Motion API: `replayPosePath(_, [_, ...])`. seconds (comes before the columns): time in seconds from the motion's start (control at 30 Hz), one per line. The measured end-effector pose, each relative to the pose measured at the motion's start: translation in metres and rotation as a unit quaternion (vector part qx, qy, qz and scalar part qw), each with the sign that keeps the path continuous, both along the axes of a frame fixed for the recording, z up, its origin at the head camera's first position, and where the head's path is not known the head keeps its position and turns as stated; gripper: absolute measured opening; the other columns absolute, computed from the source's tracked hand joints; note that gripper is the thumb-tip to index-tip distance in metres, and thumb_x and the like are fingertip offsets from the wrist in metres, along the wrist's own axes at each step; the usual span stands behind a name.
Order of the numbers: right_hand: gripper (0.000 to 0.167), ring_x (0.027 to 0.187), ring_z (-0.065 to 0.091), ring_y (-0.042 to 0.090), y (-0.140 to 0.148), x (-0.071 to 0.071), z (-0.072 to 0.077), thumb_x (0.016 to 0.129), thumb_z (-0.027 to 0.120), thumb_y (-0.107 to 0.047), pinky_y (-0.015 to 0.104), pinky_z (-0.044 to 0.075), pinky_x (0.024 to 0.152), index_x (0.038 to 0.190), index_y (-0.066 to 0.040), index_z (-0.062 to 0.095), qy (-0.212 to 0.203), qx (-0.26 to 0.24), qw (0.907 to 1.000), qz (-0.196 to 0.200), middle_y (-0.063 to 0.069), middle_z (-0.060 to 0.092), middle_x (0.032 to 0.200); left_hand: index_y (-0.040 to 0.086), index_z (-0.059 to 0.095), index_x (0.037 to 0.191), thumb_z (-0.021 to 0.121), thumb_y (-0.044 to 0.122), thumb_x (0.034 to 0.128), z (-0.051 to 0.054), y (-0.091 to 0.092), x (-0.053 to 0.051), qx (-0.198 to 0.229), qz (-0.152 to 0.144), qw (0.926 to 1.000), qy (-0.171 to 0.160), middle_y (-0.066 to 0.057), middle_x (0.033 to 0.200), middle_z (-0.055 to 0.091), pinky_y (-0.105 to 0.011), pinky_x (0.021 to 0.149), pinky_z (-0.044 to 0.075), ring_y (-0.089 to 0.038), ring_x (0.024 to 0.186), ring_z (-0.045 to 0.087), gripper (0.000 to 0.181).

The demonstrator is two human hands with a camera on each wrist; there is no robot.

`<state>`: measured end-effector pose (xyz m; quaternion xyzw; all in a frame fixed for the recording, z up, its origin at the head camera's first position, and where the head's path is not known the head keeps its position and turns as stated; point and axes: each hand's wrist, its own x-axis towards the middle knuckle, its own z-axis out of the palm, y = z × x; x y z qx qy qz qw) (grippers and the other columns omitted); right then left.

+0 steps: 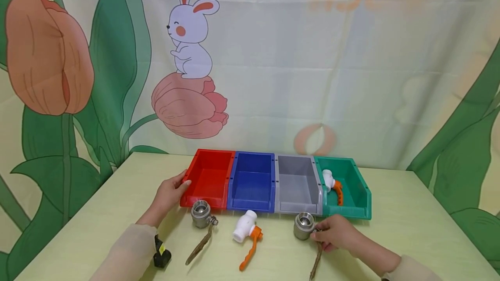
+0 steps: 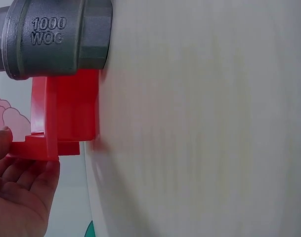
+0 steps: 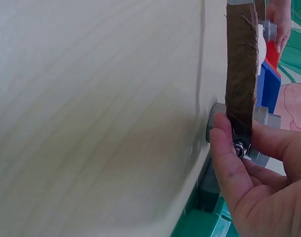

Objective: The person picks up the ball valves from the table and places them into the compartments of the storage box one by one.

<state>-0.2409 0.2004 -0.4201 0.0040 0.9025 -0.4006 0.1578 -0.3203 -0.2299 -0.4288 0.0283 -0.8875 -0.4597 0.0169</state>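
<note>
My left hand (image 1: 170, 193) grips the left side wall of the red bin (image 1: 208, 181), thumb over the rim and fingers outside, as the left wrist view shows. My right hand (image 1: 337, 232) pinches a metal ball valve (image 1: 303, 227) near its stem, between thumb and fingers. In the right wrist view the valve's brown-wrapped handle (image 3: 241, 64) runs up from the fingertips. Another metal ball valve (image 1: 201, 214) stands on the table before the red bin, marked "1000 WOG" in the left wrist view. A white plastic valve with an orange handle (image 1: 245, 227) lies between the two metal ones.
To the right of the red bin a blue bin (image 1: 251, 185), a grey bin (image 1: 298, 187) and a green bin (image 1: 357, 190) stand joined in a row. The green one holds a white valve with orange handle (image 1: 329, 180). A printed curtain (image 1: 265, 77) hangs behind the table.
</note>
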Motion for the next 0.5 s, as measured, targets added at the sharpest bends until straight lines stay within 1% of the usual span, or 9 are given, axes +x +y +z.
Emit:
replayPosePath(0.2, [0.016, 0.061, 0.065, 0.012, -0.0027, 0.0013, -0.0004, 0.092, 0.073, -0.006, 0.034, 0.065, 0.065, 0.102, 0.007, 0.076, 0.003, 0.002, 1.0000, -0.006, 0.004, 0.072, 0.073, 0.003, 0.030, 0.159, 0.051, 0.020, 0.1080, -0.0008, -0.0012, 0.0003, -0.005, 0.001, 1.0000, 0.001, -0.030, 0.158, 0.040, -0.052, 0.110, 0.048, -0.049, 0.143, 0.046, 0.057])
replayPosePath(0.37, [0.017, 0.063, 0.065, 0.012, -0.0044, 0.0033, 0.0006, 0.093, 0.072, -0.004, 0.034, 0.065, 0.064, 0.103, 0.008, 0.076, 0.014, 0.004, 0.9999, -0.001, 0.005, 0.073, 0.076, 0.003, 0.031, 0.158, 0.051, 0.019, 0.1080, -0.0006, -0.0017, 0.0006, -0.003, -0.001, 1.0000, 0.005, -0.029, 0.158, 0.041, -0.052, 0.111, 0.047, -0.049, 0.143, 0.046, 0.056])
replayPosePath(0.5, [0.015, 0.062, 0.065, 0.011, -0.0057, 0.0040, 0.0013, 0.093, 0.072, -0.004, 0.033, 0.065, 0.063, 0.102, 0.007, 0.076, 0.013, 0.007, 0.9998, -0.010, 0.004, 0.073, 0.074, 0.002, 0.031, 0.158, 0.051, 0.018, 0.1080, -0.0010, -0.0013, 0.0010, -0.001, 0.000, 1.0000, 0.005, -0.029, 0.158, 0.041, -0.052, 0.111, 0.047, -0.048, 0.143, 0.046, 0.056])
